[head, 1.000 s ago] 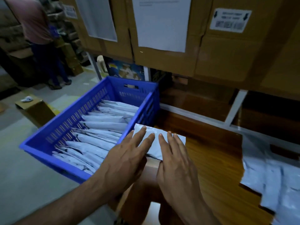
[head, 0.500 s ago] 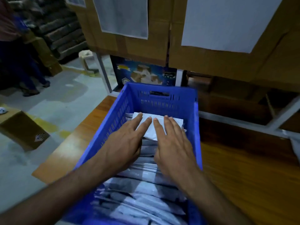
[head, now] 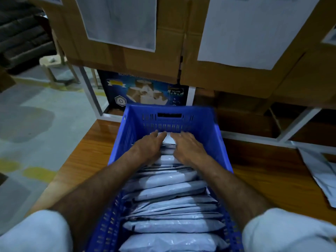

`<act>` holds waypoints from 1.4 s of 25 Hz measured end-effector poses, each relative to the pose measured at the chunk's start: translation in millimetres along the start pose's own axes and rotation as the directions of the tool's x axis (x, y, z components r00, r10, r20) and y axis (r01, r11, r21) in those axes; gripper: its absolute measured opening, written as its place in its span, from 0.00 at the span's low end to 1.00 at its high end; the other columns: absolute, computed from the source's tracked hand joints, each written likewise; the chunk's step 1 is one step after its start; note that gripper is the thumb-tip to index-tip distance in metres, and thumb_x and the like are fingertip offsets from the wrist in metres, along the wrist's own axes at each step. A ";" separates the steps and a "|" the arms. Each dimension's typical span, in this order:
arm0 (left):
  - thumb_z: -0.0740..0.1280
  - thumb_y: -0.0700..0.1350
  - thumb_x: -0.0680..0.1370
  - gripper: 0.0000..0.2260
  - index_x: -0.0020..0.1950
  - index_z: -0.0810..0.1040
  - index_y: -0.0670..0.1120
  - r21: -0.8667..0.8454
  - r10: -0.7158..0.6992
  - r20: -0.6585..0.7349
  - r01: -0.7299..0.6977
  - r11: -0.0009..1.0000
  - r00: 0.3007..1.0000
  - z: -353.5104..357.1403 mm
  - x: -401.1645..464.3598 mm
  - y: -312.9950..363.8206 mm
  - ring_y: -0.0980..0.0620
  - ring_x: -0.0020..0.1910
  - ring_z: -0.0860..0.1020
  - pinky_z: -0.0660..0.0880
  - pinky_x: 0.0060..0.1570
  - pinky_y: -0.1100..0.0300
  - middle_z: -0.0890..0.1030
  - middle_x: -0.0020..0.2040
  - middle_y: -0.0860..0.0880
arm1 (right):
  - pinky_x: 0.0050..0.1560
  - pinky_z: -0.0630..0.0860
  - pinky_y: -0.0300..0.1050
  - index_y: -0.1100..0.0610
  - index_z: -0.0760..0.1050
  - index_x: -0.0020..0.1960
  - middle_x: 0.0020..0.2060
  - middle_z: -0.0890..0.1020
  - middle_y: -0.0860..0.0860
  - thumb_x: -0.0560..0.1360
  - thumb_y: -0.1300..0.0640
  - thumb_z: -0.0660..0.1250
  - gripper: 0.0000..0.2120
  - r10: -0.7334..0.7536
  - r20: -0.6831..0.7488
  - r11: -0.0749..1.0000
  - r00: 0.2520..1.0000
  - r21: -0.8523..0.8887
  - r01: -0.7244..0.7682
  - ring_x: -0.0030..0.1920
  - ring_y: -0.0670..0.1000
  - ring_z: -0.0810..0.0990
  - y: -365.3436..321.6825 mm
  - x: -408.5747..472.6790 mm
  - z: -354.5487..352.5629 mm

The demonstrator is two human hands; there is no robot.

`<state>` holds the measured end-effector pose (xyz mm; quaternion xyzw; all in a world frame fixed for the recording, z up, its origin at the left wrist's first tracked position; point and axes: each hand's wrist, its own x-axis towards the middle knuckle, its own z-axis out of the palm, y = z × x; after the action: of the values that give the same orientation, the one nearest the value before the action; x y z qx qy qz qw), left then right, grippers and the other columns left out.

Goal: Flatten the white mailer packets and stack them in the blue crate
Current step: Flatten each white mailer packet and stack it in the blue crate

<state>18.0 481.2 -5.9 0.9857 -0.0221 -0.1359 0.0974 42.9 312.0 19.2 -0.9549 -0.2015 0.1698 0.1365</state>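
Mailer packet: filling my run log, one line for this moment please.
packet at crate far end | left hand, right hand pressing it | stacking

No text can be read anywhere. The white paper sheets (head: 120, 20) taped to the cardboard cartons (head: 169, 57) along the top of the frame look blank or too blurred. The blue printed box (head: 145, 93) at centre, behind the crate, carries a hexagonal emblem and lettering in its upper edge and right side, all too smeared to make out.
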 end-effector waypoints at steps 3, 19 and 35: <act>0.62 0.44 0.81 0.28 0.81 0.60 0.49 -0.003 -0.061 0.055 0.061 0.998 0.997 -2.6 22.3 -6.1 0.35 0.70 0.70 0.70 0.67 0.41 0.66 0.76 0.40 | 0.72 0.66 0.57 0.49 0.61 0.81 0.75 0.69 0.54 0.80 0.56 0.62 0.30 0.057 0.078 0.998 0.995 -0.007 -0.056 0.75 0.59 0.66 -5.2 22.5 3.5; 0.54 0.51 0.87 0.20 0.79 0.66 0.53 -0.091 -0.072 0.447 0.125 0.988 0.892 -17.2 25.6 -2.8 0.44 0.73 0.70 0.65 0.69 0.56 0.70 0.77 0.47 | 0.70 0.71 0.59 0.47 0.67 0.77 0.74 0.73 0.56 0.80 0.46 0.55 0.26 0.053 0.435 0.999 0.899 -0.033 -0.042 0.69 0.60 0.74 9.9 47.9 8.5; 0.55 0.52 0.85 0.25 0.82 0.58 0.48 0.012 -0.045 0.358 0.044 0.999 0.933 0.6 22.1 -7.6 0.43 0.76 0.67 0.64 0.73 0.52 0.65 0.80 0.46 | 0.79 0.55 0.65 0.53 0.55 0.83 0.81 0.61 0.59 0.83 0.46 0.53 0.30 0.145 0.412 0.985 0.900 -0.150 -0.090 0.78 0.63 0.62 2.2 29.3 4.7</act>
<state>39.3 487.0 -13.8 0.9448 -0.0175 -0.3153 0.0868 67.1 323.6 6.3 -0.9130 -0.1786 0.3664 0.0182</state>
